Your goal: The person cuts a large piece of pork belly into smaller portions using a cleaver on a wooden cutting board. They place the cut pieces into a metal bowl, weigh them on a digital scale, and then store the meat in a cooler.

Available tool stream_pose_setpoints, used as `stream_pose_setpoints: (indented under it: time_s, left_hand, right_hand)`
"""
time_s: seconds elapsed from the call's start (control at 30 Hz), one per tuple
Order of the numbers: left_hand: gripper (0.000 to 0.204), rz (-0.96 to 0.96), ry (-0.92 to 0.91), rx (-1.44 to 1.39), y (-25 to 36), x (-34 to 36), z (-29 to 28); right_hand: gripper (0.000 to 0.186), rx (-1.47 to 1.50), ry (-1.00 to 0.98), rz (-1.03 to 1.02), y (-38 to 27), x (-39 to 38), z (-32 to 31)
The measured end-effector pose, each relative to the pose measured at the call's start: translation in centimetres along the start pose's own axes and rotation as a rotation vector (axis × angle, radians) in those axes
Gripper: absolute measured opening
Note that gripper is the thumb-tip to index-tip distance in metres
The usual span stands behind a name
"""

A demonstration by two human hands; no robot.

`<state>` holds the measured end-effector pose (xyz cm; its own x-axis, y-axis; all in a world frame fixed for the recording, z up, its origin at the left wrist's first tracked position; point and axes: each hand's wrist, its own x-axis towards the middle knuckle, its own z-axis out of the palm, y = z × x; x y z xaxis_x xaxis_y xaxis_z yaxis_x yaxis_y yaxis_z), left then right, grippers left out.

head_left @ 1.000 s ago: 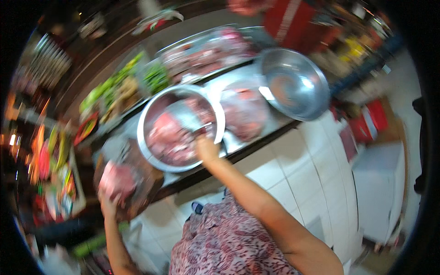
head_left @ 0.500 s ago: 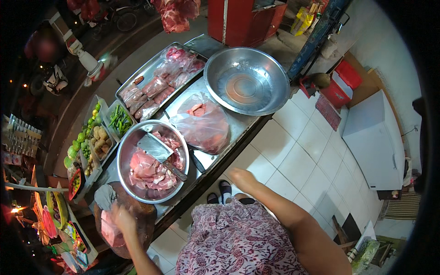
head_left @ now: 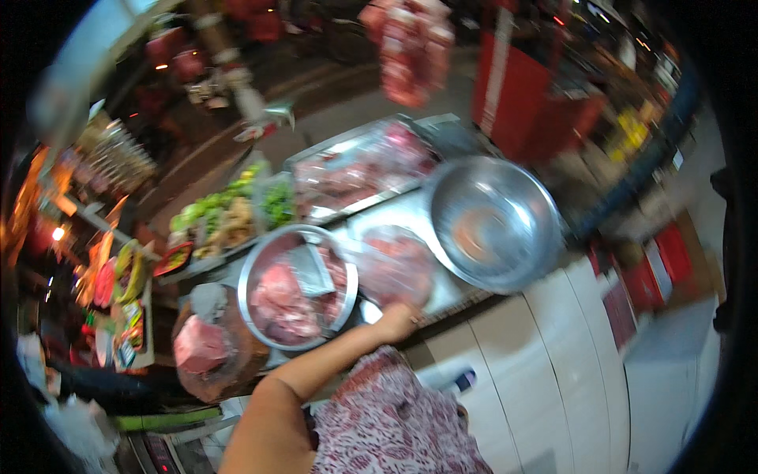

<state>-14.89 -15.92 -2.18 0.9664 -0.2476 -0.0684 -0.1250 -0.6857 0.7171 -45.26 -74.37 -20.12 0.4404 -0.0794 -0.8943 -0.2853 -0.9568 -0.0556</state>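
Observation:
My left hand (head_left: 399, 319) reaches across my body to the front edge of the counter, at the plastic bag of meat (head_left: 391, 265); its fingers are blurred, so its grip is unclear. Left of it, a steel bowl (head_left: 246, 292) holds meat pieces (head_left: 282, 296), with a cleaver (head_left: 309, 271) lying on them. A pink meat block (head_left: 201, 346) and a grey cloth (head_left: 208, 300) sit on a round wooden board (head_left: 246, 355) at the left. My right hand is not in view.
A large steel basin (head_left: 497, 221) sits right of the bag. Behind are a tray of packed meat (head_left: 355, 178) and vegetable containers (head_left: 229, 213). Hanging meat (head_left: 407, 55) is above. Tiled floor (head_left: 545, 371), a red cooler (head_left: 659, 265) and a white box (head_left: 663, 379) lie right.
My left hand has moved from the meat block on the board rightward to the bag of meat. My right hand has left the view. The camera view has turned and shifted.

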Motion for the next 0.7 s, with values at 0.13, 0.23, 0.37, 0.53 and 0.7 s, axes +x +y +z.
stream_pose_setpoints:
  time_s: [0.13,0.23,0.37,0.53,0.7]
  left_hand:
    - [0.014,-0.224,0.093,0.084,1.7,1.6,0.7]
    - [0.013,-0.288,0.174,0.128,5.3,4.0,0.1]
    - [0.01,-0.344,0.232,0.221,10.3,8.2,0.9]
    - [0.006,-0.108,0.27,0.205,13.1,14.6,1.3]
    - [0.008,-0.015,0.369,0.086,15.0,23.3,3.2]
  right_hand:
    - [0.012,-0.094,0.036,-0.161,6.5,-1.3,2.2]
    - [0.01,-0.359,0.168,-0.224,8.7,-0.3,-2.8]
    - [0.029,0.353,0.718,0.073,8.7,-0.8,-17.2]
    - [0.032,0.557,0.735,0.006,5.0,-1.1,-32.5]
    - [0.032,0.606,0.659,-0.022,2.7,2.9,-36.2]
